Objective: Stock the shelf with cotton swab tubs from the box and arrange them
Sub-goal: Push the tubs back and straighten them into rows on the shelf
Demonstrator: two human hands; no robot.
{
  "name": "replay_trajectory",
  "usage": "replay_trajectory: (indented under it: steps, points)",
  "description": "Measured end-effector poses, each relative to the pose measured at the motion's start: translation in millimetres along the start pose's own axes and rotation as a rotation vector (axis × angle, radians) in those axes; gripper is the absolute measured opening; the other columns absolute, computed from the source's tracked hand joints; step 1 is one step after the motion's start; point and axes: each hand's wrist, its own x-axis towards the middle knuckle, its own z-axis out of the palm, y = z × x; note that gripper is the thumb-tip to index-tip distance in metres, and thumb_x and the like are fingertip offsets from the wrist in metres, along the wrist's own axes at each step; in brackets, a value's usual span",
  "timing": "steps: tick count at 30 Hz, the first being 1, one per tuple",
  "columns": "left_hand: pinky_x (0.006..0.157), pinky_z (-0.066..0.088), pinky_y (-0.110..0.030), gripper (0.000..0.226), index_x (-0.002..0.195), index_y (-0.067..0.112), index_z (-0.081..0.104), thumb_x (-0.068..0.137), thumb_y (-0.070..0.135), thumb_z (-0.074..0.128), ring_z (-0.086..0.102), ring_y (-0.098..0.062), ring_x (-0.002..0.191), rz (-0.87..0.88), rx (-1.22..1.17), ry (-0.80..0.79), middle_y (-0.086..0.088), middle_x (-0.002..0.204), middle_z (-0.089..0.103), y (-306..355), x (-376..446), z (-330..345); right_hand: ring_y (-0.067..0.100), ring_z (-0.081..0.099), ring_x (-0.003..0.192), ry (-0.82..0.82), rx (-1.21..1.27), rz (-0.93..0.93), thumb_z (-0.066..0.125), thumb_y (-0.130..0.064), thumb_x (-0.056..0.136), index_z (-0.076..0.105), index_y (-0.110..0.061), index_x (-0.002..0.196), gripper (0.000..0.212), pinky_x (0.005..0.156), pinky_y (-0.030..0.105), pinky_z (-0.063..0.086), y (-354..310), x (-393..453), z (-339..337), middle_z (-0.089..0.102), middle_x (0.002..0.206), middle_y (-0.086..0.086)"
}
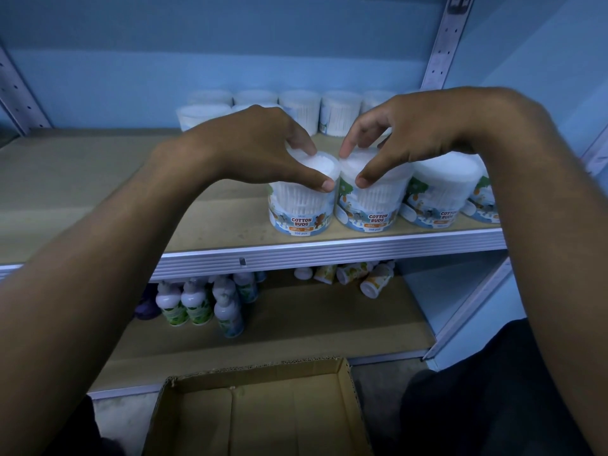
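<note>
Each hand grips its own upright cotton swab tub from above, the left hand (260, 139) holding the left tub (301, 205) and the right hand (404, 133) the right tub (371, 202), which touch side by side at the shelf (329, 250) front.

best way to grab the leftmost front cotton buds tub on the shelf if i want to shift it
Take the round clear plastic cotton buds tub by its white lid rim, coming from above, as the left hand does now. It stands upright at the wooden shelf front edge, with the neighbouring tub close against its right side, so only the top and left side are free.
</note>
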Motion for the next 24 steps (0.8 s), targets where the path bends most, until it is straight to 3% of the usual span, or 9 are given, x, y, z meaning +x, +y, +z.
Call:
replay_trajectory:
  steps: [3,10,15,24]
  points:
    - [0.085,0.037,-0.026,0.071,0.122,0.038,0.065,0.064,0.078,0.067,0.051,-0.003,0.098,-0.003,0.003,0.002,0.022,0.110,0.057,-0.6,0.3,0.2,0.013,0.058,0.118,0.003,-0.005,0.000,0.089,-0.046,0.063,0.069,-0.046,0.110,0.051,0.105,0.040,0.044,0.1,0.5,-0.4,0.061,0.129,-0.010]
    - [0.084,0.036,-0.025,0.071,0.122,0.038,0.065,0.064,0.078,0.067,0.050,-0.002,0.097,0.004,-0.002,0.015,0.019,0.123,0.061,-1.5,-0.2,2.3,0.013,0.058,0.118,-0.006,-0.004,0.002,0.089,-0.044,0.064,0.069,-0.045,0.110,0.050,0.105,0.040,0.045,-0.9,0.4,-0.7,0.060,0.130,-0.009]
    - [0.082,0.036,-0.024,0.071,0.122,0.037,0.066,0.064,0.078,0.067,0.051,-0.001,0.095,0.003,-0.007,0.037,0.021,0.114,0.059,-2.1,-1.2,3.9,0.014,0.058,0.117,-0.010,-0.011,0.004,0.089,-0.044,0.065,0.069,-0.045,0.110,0.049,0.103,0.039,0.045,-1.5,0.8,-1.0,0.060,0.129,-0.009]
    - [0.085,0.038,-0.024,0.073,0.122,0.035,0.066,0.062,0.078,0.068,0.050,-0.003,0.097,-0.002,-0.031,0.067,0.018,0.127,0.061,-2.0,-2.7,6.8,0.014,0.056,0.118,-0.020,-0.028,0.014,0.089,-0.045,0.065,0.068,-0.046,0.110,0.050,0.101,0.035,0.043,-2.4,0.5,-2.6,0.059,0.130,-0.008]
